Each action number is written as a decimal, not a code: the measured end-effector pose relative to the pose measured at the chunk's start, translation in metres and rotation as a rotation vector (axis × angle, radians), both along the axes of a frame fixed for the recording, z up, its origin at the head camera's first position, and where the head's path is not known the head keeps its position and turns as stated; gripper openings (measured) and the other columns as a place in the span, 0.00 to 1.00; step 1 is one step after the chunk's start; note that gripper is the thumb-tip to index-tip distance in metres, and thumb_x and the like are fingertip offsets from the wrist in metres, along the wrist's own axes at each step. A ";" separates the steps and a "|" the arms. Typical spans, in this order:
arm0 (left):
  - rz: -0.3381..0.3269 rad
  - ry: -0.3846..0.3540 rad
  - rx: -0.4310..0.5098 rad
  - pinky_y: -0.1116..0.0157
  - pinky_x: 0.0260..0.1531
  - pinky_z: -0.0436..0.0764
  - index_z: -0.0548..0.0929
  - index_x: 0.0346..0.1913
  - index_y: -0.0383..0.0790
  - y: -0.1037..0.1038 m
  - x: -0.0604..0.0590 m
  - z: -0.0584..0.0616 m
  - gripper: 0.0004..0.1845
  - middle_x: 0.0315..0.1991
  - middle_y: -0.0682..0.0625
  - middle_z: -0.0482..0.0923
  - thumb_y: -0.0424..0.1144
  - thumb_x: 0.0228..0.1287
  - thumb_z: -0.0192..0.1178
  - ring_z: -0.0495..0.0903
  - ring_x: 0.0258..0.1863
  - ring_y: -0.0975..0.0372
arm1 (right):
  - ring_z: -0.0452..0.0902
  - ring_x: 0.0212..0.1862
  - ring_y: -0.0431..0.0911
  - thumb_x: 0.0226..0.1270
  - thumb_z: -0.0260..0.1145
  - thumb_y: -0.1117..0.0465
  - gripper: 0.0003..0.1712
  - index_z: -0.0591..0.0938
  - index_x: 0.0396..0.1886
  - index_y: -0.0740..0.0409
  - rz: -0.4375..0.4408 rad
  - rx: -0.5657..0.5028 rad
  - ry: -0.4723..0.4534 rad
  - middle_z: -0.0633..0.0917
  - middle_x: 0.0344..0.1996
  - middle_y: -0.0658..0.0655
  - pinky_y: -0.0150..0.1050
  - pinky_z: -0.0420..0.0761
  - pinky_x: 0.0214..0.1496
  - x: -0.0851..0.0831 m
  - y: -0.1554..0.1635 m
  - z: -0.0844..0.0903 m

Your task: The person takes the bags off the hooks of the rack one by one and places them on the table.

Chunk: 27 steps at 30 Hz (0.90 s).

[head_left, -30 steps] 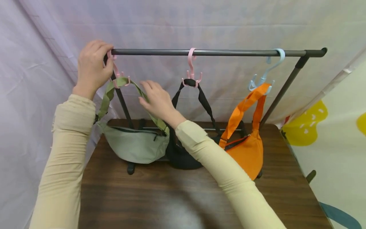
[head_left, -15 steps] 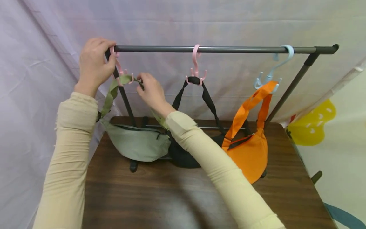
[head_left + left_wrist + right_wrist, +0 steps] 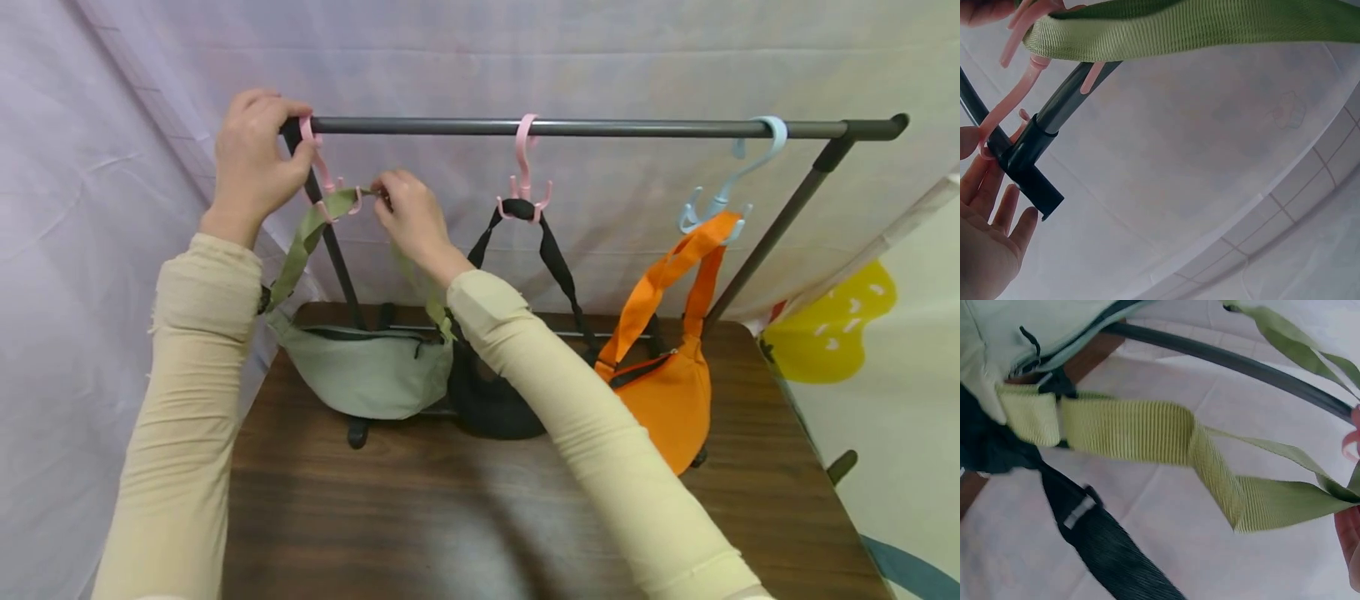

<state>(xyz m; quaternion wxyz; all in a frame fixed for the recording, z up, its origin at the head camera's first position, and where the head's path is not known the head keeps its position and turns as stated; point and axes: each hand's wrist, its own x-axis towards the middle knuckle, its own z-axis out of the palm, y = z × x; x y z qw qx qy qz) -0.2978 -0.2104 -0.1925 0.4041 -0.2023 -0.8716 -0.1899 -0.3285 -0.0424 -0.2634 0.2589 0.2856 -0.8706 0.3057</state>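
Pale cloth hung behind the rail (image 3: 570, 127). Our left hand (image 3: 255, 158) gripped the pink hook (image 3: 324, 173) at its end, our right hand (image 3: 408, 218) pinched the green strap (image 3: 336, 204) there — a slip, we judged, could drop the bag (image 3: 367, 373) onto the surface (image 3: 465, 508).

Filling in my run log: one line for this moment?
left hand: holds pink hook at rail | right hand: pinches green strap | green bag: hanging
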 end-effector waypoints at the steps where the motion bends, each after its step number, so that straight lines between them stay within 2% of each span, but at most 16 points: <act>1: -0.001 0.002 -0.003 0.63 0.60 0.62 0.79 0.44 0.27 0.000 0.000 0.000 0.13 0.43 0.36 0.79 0.31 0.56 0.56 0.69 0.55 0.49 | 0.76 0.38 0.43 0.60 0.57 0.68 0.09 0.81 0.39 0.62 -0.004 0.004 0.021 0.81 0.36 0.56 0.29 0.75 0.40 -0.001 0.000 0.003; 9: -0.010 0.008 -0.013 0.61 0.58 0.65 0.81 0.43 0.28 -0.001 0.001 0.004 0.13 0.41 0.37 0.80 0.31 0.55 0.58 0.70 0.54 0.49 | 0.76 0.37 0.43 0.62 0.55 0.66 0.10 0.81 0.39 0.61 -0.020 0.076 0.094 0.81 0.37 0.54 0.28 0.74 0.38 0.001 -0.009 0.022; 14: -0.018 0.000 -0.021 0.60 0.57 0.65 0.81 0.43 0.28 -0.002 0.000 0.007 0.13 0.41 0.36 0.80 0.32 0.56 0.58 0.70 0.53 0.48 | 0.76 0.37 0.43 0.63 0.53 0.68 0.11 0.82 0.37 0.61 -0.003 0.115 0.223 0.81 0.36 0.54 0.30 0.75 0.39 0.007 -0.011 0.028; 18: -0.005 -0.047 -0.019 0.58 0.57 0.65 0.82 0.43 0.31 -0.003 0.001 0.012 0.12 0.41 0.37 0.81 0.32 0.55 0.60 0.70 0.53 0.48 | 0.75 0.38 0.44 0.65 0.51 0.67 0.12 0.81 0.37 0.62 0.041 0.171 0.319 0.80 0.36 0.54 0.29 0.75 0.41 0.013 -0.014 0.031; 23: 0.008 -0.092 -0.037 0.59 0.59 0.62 0.82 0.43 0.31 -0.005 0.003 0.016 0.14 0.43 0.37 0.80 0.33 0.53 0.63 0.69 0.54 0.48 | 0.76 0.37 0.45 0.66 0.50 0.66 0.12 0.81 0.34 0.62 0.094 0.181 0.441 0.81 0.35 0.54 0.28 0.75 0.42 0.019 -0.019 0.031; 27: 0.004 -0.102 -0.047 0.60 0.59 0.62 0.82 0.43 0.31 -0.005 0.003 0.017 0.14 0.43 0.37 0.80 0.32 0.53 0.63 0.68 0.55 0.48 | 0.76 0.37 0.45 0.64 0.47 0.70 0.15 0.81 0.35 0.63 0.112 0.191 0.534 0.81 0.35 0.54 0.28 0.75 0.42 0.023 -0.021 0.032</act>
